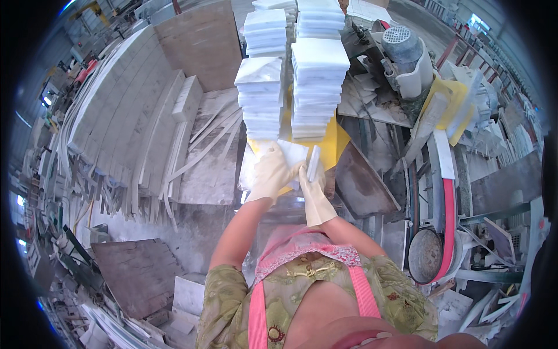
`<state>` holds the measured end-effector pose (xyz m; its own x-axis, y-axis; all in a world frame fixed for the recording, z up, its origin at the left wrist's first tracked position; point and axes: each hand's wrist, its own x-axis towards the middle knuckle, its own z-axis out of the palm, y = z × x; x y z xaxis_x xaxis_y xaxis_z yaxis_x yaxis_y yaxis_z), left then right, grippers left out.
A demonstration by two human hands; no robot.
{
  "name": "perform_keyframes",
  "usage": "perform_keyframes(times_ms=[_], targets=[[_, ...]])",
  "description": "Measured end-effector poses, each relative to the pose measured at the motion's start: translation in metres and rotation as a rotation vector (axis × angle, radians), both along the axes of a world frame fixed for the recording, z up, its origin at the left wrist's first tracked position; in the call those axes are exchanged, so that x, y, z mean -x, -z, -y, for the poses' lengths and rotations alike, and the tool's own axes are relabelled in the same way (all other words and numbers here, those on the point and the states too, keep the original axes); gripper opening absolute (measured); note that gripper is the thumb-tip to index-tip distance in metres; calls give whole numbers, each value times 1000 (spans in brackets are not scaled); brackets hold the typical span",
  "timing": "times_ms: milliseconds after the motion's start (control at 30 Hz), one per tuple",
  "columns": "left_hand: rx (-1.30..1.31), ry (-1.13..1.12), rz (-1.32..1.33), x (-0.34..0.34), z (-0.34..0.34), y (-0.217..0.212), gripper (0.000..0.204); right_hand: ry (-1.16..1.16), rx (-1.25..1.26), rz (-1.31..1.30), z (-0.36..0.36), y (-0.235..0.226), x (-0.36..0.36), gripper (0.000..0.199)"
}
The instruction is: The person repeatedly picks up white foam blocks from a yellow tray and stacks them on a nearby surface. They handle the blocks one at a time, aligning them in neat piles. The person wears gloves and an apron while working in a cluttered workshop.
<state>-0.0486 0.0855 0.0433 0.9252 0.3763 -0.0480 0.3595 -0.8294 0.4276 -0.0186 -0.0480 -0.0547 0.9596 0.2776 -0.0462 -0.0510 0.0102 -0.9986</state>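
Observation:
Both of my hands wear cream rubber gloves and meet in front of two rows of stacked white stone tiles. My left hand [269, 173] is closed, its fingers curled beside a flat white tile [295, 153]; what lies inside its grip is hidden. A narrow white stone piece [314, 163], seen edge-on, stands in the grip of my right hand [314, 195]. The left tile stack [260, 96] and the right tile stack [317, 87] rise just beyond my fingers. Yellow sheeting [332, 144] shows under and beside the stacks.
Long grey stone slabs [119, 110] lean on the left, with thin strips [215, 136] lying beside them. At the right stand a dusty motor [402, 46] and a machine with a red belt [448, 227]. A brown board [136, 273] lies at the lower left.

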Motion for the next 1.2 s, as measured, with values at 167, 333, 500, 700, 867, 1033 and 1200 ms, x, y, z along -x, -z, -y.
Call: perform_keyframes(times_ms=[167, 333, 500, 700, 867, 1033, 1200], targets=[[45, 58, 1, 1, -6, -8, 101, -106, -82, 258, 6, 9, -5, 66], [-14, 9, 72, 7, 11, -18, 114, -535, -174, 132, 53, -41, -19, 74], [-140, -68, 7, 12, 43, -18, 126, -723, -294, -325, 97, -69, -38, 53], [-202, -119, 39, 11, 55, -17, 121, -582, 196, 226, 110, -46, -92, 46], [37, -168, 8, 9, 51, -15, 114, -850, -24, 20, 64, -40, -130, 48], [-128, -232, 140, 18, 58, -2, 117, -1064, 117, 145, 45, -62, -148, 57], [821, -657, 913, 25, 96, 28, 87, -1192, -127, -289, 21, -65, -158, 57]])
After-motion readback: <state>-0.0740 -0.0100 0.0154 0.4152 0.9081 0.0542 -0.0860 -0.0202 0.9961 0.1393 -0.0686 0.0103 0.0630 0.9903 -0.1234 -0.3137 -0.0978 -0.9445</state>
